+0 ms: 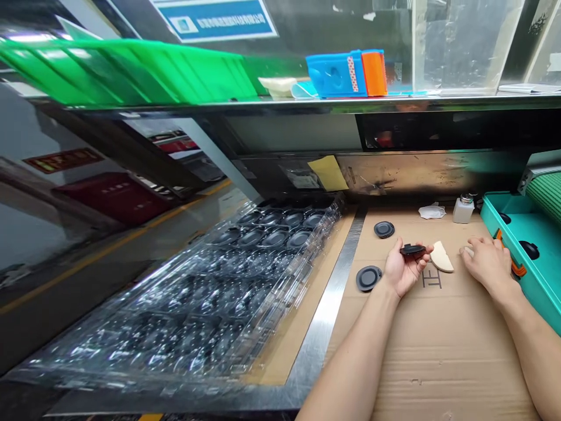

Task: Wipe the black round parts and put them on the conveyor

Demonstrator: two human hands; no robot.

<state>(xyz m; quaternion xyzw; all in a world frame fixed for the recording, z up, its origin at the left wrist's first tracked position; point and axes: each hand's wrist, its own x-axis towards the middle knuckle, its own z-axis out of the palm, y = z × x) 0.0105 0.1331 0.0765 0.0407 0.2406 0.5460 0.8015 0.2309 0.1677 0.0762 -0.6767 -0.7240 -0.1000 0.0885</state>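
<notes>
My left hand point(404, 273) holds a black round plastic part point(412, 249), tilted almost edge-on, between thumb and fingers above the cardboard. Just right of its fingertips lies a cream half-round pad point(442, 257) with a notched edge. My right hand point(487, 260) is closed beside the teal bin, its fingers curled down near the cardboard. A bit of something pale shows at its fingertips, too small to name. Two more black round parts, one farther back point(384, 229) and one nearer point(369, 279), lie left of my left hand.
A clear plastic tray point(280, 310) with black round parts fills the left side. The teal bin point(537, 304), with an orange piece point(519, 269) at its rim, borders the right. Behind stand a small white bottle point(463, 209) and crumpled white tissue point(432, 211). A metal shelf point(245, 107) overhangs.
</notes>
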